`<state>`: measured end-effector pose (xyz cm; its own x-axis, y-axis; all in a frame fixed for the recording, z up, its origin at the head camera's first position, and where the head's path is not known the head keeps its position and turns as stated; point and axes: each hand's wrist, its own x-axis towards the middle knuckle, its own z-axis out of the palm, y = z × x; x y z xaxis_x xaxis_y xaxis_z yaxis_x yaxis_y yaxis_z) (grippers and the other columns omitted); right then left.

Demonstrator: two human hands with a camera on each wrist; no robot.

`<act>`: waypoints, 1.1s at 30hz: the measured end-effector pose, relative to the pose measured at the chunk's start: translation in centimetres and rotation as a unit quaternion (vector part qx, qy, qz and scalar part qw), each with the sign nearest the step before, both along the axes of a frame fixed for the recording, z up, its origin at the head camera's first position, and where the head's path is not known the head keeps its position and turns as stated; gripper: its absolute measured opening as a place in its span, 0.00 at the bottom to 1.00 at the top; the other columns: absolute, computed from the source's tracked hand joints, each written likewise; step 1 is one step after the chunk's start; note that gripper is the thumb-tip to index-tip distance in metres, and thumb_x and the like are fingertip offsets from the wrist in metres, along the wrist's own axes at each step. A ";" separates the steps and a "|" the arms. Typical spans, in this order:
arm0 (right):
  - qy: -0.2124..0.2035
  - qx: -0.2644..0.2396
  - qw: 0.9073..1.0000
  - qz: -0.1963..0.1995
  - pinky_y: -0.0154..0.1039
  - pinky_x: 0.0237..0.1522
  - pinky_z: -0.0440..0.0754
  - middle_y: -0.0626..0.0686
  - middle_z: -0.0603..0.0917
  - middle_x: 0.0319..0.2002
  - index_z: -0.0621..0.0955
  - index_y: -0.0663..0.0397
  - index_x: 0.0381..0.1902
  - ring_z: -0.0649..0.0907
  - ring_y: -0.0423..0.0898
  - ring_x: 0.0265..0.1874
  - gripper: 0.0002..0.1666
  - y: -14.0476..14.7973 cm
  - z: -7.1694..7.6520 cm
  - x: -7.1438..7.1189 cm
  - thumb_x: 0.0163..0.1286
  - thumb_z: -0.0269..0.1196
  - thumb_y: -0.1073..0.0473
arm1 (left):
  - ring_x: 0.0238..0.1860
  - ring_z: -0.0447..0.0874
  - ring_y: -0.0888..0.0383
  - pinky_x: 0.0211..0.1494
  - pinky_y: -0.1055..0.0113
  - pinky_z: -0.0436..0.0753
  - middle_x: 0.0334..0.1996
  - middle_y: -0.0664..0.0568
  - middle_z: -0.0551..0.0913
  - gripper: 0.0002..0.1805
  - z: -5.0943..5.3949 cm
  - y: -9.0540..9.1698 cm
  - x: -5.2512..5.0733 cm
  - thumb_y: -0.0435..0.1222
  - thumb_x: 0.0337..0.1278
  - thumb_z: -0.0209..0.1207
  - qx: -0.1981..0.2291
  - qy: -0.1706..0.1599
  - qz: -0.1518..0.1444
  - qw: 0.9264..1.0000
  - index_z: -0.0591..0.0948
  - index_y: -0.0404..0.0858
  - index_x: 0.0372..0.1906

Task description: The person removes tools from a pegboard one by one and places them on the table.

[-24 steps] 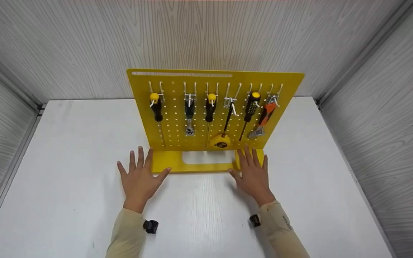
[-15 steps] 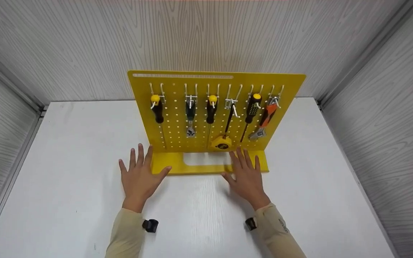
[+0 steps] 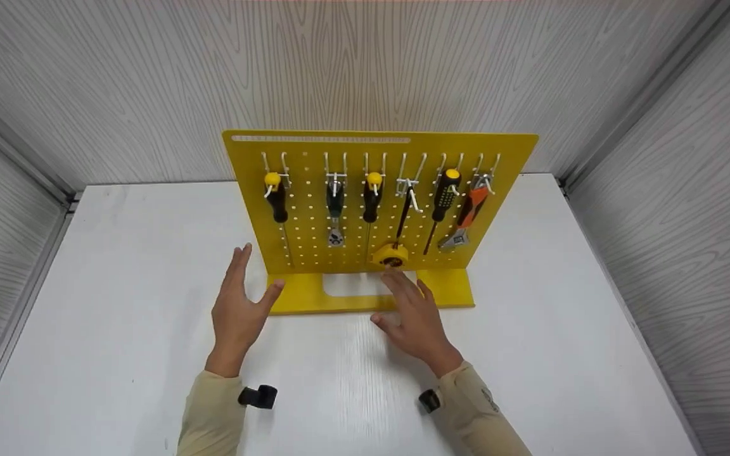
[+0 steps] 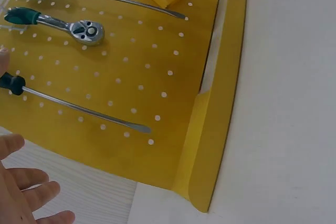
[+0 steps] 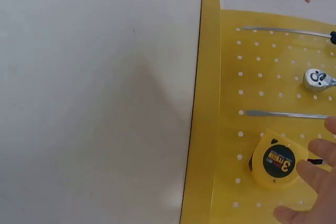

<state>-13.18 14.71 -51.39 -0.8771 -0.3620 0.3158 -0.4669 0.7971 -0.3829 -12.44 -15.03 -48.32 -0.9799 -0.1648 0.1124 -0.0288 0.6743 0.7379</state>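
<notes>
across the white table (image 3: 105, 297), seen from the head view, we have a yellow pegboard (image 3: 479, 143) rising from its flat foot (image 3: 298, 294), which has a slot cut in it. wood-grain walls (image 3: 377, 69) stand behind and at both sides. on the board's white hooks (image 3: 421, 166) hang, from left to right, a yellow-topped screwdriver (image 3: 277, 207), a ratchet (image 3: 335, 202), a second screwdriver (image 3: 372, 207), a tape measure (image 3: 390, 254) on a black strap (image 3: 404, 215), a third screwdriver (image 3: 445, 199) and an orange-handled wrench (image 3: 474, 202). our left hand (image 3: 236, 316) is beside the board's left edge, released, thumb spread. our right hand (image 3: 417, 323), also loose and unladen, is in the way of part of the foot and slot; its fingertips are right by the tape measure's lower edge.

from the left wrist, we see our relaxed fingers near the board's side edge, and one fingertip close to the first screwdriver's handle.

from the right wrist, our loosely bent fingers overlap the tape measure's edge, though we cannot tell whether they touch it. its round label shows a 3, and the second screwdriver's blade lies just beside it.
</notes>
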 end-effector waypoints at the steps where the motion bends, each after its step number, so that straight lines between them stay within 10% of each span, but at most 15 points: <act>1: 0.007 -0.012 1.000 0.008 0.64 0.66 0.62 0.56 0.67 0.71 0.66 0.53 0.69 0.67 0.53 0.70 0.54 -0.3 0.0 0.0 0.63 0.32 0.20 | 0.76 0.52 0.44 0.73 0.43 0.58 0.77 0.44 0.52 0.46 0.2 0.0 0.0 0.54 0.57 0.59 0.021 0.009 0.004 1.000 0.53 0.46 0.76; 13: -0.010 -0.101 0.994 0.049 0.57 0.62 0.71 0.56 0.75 0.65 0.67 0.56 0.68 0.76 0.54 0.62 0.54 -3.6 -0.5 0.4 0.64 0.33 0.21 | 0.72 0.61 0.46 0.72 0.48 0.61 0.73 0.44 0.60 0.41 1.9 0.5 -1.2 0.43 0.60 0.60 0.140 0.096 -0.016 0.985 0.57 0.37 0.74; 26: -0.114 -0.146 0.980 0.071 0.51 0.63 0.73 0.53 0.72 0.67 0.64 0.52 0.71 0.75 0.50 0.63 0.50 -5.9 -0.5 -0.7 0.64 0.41 0.23 | 0.65 0.68 0.51 0.62 0.58 0.67 0.65 0.45 0.71 0.38 3.7 0.7 -3.9 0.37 0.52 0.67 0.163 0.203 -0.023 0.965 0.66 0.34 0.68; 33: -0.168 -0.170 0.968 0.081 0.43 0.59 0.77 0.54 0.76 0.63 0.65 0.54 0.70 0.78 0.48 0.59 0.35 -8.0 -0.1 -1.5 0.71 0.55 0.43 | 0.66 0.67 0.49 0.64 0.54 0.66 0.64 0.43 0.71 0.35 4.5 0.6 -4.9 0.36 0.56 0.65 0.140 0.193 -0.025 0.971 0.66 0.34 0.67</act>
<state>-14.69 6.76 -51.46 -0.8914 -0.4287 0.1470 -0.3781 0.5247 -0.7627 -17.31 -14.40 -43.82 -0.8811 -0.1955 0.4307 0.3140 0.4391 0.8418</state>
